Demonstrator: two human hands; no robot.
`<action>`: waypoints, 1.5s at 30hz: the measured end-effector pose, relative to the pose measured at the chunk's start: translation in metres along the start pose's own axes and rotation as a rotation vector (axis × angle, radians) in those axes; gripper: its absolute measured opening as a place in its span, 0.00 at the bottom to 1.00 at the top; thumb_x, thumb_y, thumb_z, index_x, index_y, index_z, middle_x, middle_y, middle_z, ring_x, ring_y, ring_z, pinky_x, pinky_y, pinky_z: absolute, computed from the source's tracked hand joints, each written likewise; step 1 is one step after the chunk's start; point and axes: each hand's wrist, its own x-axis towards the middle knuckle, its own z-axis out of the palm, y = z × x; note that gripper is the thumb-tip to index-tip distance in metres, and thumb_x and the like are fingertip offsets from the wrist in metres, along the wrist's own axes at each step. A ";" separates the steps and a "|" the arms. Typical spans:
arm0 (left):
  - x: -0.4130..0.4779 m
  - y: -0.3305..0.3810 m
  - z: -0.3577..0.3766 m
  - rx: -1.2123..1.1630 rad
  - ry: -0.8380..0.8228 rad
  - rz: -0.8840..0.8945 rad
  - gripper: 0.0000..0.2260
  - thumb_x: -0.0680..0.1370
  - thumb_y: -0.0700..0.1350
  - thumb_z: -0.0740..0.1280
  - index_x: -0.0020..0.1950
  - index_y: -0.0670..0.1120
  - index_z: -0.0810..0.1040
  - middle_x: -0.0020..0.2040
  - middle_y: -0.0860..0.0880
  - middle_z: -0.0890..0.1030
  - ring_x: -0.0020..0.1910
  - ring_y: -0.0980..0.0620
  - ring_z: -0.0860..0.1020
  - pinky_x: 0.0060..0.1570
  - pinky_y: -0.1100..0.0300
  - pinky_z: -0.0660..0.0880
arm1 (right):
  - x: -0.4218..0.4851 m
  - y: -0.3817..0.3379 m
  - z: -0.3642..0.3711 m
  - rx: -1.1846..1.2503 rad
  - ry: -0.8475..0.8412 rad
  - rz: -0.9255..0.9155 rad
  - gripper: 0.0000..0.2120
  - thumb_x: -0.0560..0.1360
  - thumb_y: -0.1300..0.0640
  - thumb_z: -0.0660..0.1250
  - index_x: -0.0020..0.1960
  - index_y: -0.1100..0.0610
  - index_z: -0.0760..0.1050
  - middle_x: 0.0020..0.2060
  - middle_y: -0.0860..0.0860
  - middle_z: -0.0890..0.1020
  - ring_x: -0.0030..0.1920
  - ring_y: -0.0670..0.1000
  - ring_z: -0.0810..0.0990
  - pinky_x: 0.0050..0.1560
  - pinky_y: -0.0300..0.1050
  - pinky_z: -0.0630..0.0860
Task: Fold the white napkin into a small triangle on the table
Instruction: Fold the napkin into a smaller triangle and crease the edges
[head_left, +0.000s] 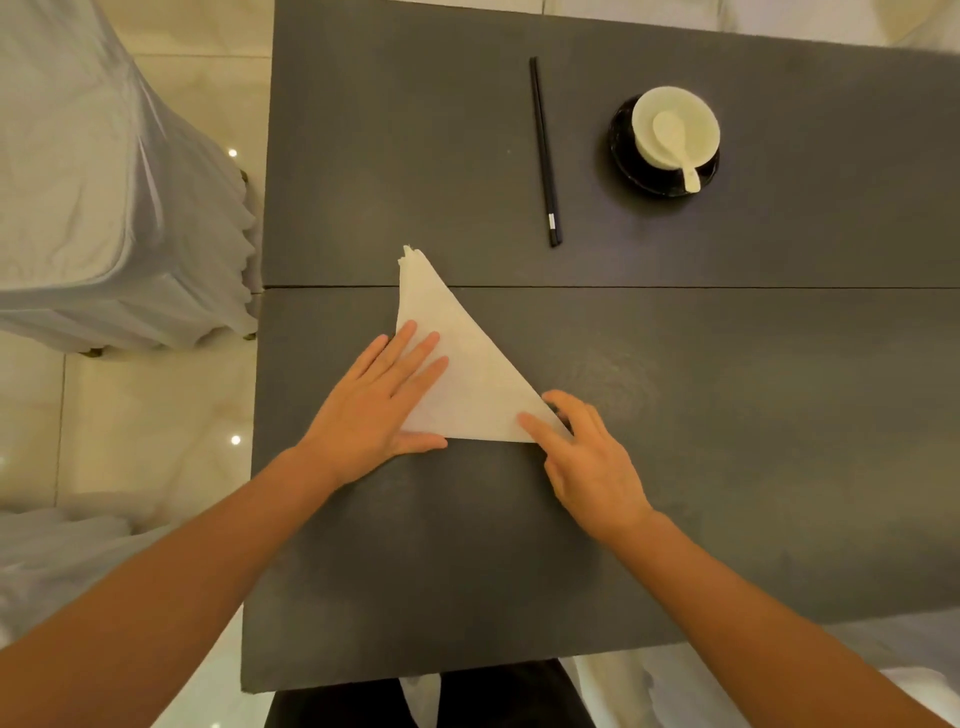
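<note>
The white napkin (467, 374) lies flat on the dark grey table (727, 389) as a triangle, one tip pointing away from me and one to the right. My left hand (379, 410) rests flat on its near left corner, fingers spread over the paper. My right hand (587, 457) touches the right tip with its fingertips; the index finger lies along the near edge. Whether the fingers pinch that tip I cannot tell.
A pair of black chopsticks (544, 150) lies farther back on the table. To their right stands a white bowl (675, 127) with a white spoon (675, 145) on a black saucer (631, 166). Cloth-covered chairs (104, 208) stand left of the table edge.
</note>
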 end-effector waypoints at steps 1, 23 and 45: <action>-0.007 0.001 0.001 -0.017 0.053 0.006 0.35 0.77 0.65 0.62 0.77 0.42 0.68 0.79 0.42 0.64 0.78 0.38 0.61 0.76 0.42 0.60 | 0.001 0.002 -0.001 0.012 -0.012 -0.018 0.24 0.67 0.72 0.68 0.62 0.60 0.77 0.59 0.63 0.78 0.53 0.65 0.79 0.34 0.57 0.82; -0.019 0.024 0.008 -0.596 0.343 -0.553 0.23 0.74 0.42 0.75 0.69 0.47 0.75 0.57 0.67 0.78 0.57 0.51 0.71 0.56 0.60 0.61 | 0.035 -0.049 -0.063 0.756 0.072 0.129 0.09 0.71 0.58 0.59 0.41 0.58 0.78 0.44 0.49 0.84 0.51 0.47 0.81 0.51 0.37 0.75; 0.006 0.013 -0.015 -0.821 0.210 -0.867 0.07 0.77 0.55 0.71 0.45 0.58 0.74 0.35 0.68 0.82 0.52 0.55 0.77 0.42 0.65 0.68 | 0.148 -0.022 0.003 0.755 0.089 0.741 0.08 0.80 0.54 0.62 0.46 0.58 0.74 0.36 0.50 0.78 0.35 0.47 0.74 0.35 0.41 0.71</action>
